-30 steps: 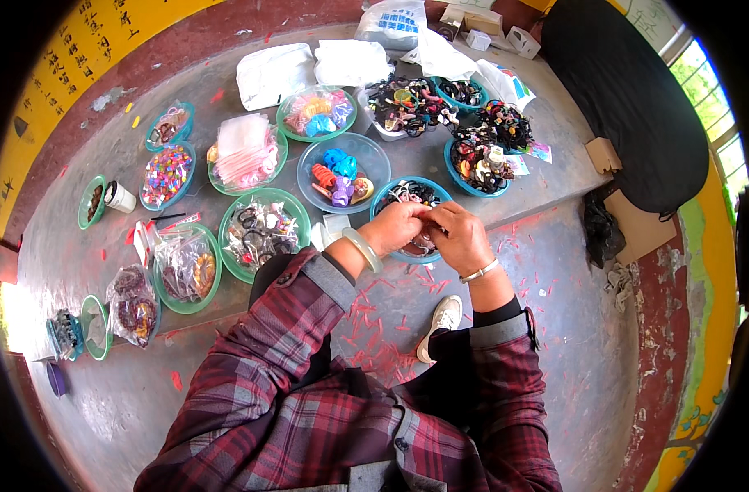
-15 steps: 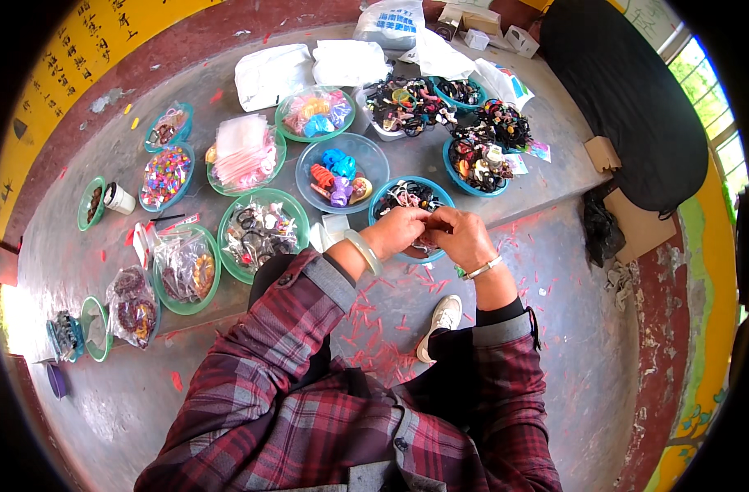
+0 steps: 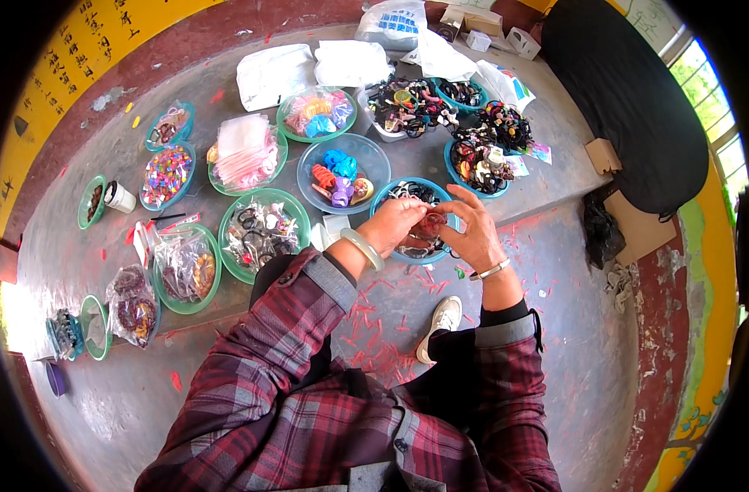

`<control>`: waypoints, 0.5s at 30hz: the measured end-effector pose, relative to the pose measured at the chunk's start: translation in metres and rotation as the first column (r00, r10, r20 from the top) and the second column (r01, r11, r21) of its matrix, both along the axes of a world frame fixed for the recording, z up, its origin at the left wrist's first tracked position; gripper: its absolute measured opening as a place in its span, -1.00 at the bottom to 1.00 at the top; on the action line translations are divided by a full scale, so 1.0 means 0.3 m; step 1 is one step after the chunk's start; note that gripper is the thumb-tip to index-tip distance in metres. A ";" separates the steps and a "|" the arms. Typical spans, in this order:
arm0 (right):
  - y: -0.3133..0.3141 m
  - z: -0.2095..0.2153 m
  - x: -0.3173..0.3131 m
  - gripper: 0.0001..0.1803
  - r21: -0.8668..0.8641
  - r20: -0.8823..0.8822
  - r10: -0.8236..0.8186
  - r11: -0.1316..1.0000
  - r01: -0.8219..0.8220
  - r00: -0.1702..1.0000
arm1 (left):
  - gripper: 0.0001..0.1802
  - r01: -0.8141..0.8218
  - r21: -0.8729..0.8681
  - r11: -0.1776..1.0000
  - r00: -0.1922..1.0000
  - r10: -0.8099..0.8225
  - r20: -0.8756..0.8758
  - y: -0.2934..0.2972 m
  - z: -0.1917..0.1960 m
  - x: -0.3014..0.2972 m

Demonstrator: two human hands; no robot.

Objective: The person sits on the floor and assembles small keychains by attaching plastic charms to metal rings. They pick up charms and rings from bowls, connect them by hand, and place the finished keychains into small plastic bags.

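Both hands work close together above a blue basin (image 3: 445, 254) of dark and pale hair ties. My left hand (image 3: 397, 223) has its thumb and fingertips pinched together; whatever small thing is in them I cannot make out. My right hand (image 3: 475, 234) is just to its right, thumb and fingers spread apart, with its index fingertip close to the left fingertips. A reddish-brown bundle (image 3: 428, 226) shows between the hands; whether it is held or lies in the basin I cannot tell.
Left of the basin stand a green bowl (image 3: 227, 261) of bagged hair ties and a clear-blue bowl (image 3: 305, 182) of colourful pieces. To the right is another blue basin (image 3: 478, 194) of hair accessories. Red scraps (image 3: 366, 316) litter the floor around my shoe (image 3: 445, 321).
My right hand has shifted slightly to the right and its fingers have opened out from a pinch. The left hand stays pinched in nearly the same place. The reddish-brown bundle shows more clearly.
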State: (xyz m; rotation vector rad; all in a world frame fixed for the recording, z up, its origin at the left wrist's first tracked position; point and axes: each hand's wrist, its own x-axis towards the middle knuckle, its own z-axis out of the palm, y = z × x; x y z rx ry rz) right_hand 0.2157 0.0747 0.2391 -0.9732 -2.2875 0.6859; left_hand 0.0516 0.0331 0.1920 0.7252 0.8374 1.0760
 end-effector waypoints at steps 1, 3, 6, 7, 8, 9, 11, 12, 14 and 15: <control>0.002 0.002 0.000 -0.70 -0.086 -0.027 0.005 0.996 -0.008 1.000 | -0.66 -0.005 0.006 1.000 1.000 0.005 0.005 0.000 0.000 -0.001; 0.005 0.011 -0.002 -0.69 -0.256 -0.082 0.009 0.966 -0.030 0.997 | -0.66 -0.014 0.019 1.000 1.000 0.014 0.016 -0.001 0.000 -0.003; 0.006 0.018 0.003 -0.69 -0.169 -0.069 -0.028 0.986 0.016 0.997 | -0.72 -0.079 -0.003 0.997 0.993 0.079 0.089 -0.009 0.041 0.002; 0.008 0.016 0.005 -0.69 -0.119 -0.067 -0.025 0.993 0.017 0.997 | -0.72 -0.084 -0.009 0.996 0.990 0.085 0.110 -0.011 0.047 0.000; 0.011 0.011 0.006 -0.69 -0.068 -0.065 -0.022 0.998 0.017 0.998 | -0.72 -0.090 -0.014 0.996 0.987 0.091 0.132 -0.011 0.051 -0.004; 0.013 0.009 0.007 -0.69 -0.018 -0.063 -0.018 1.000 0.017 0.998 | -0.72 -0.095 -0.020 0.995 0.984 0.097 0.153 -0.011 0.054 -0.006; 0.007 0.019 -0.002 -0.68 0.034 -0.063 -0.003 0.999 0.006 0.998 | -0.72 -0.112 -0.038 0.993 0.983 0.116 0.144 -0.009 0.058 -0.009; 0.005 0.022 -0.005 -0.68 0.060 -0.062 0.004 0.998 0.000 0.998 | -0.72 -0.120 -0.046 0.992 0.982 0.126 0.139 -0.009 0.059 -0.011; 0.008 0.011 -0.004 -0.68 0.136 -0.028 0.039 0.990 -0.035 0.999 | -0.69 -0.091 -0.030 0.995 0.988 0.094 0.120 -0.008 0.048 -0.016; 0.009 0.007 -0.004 -0.68 0.173 -0.010 0.055 0.984 -0.052 0.998 | -0.68 -0.075 -0.022 0.997 0.991 0.077 0.110 -0.007 0.044 -0.017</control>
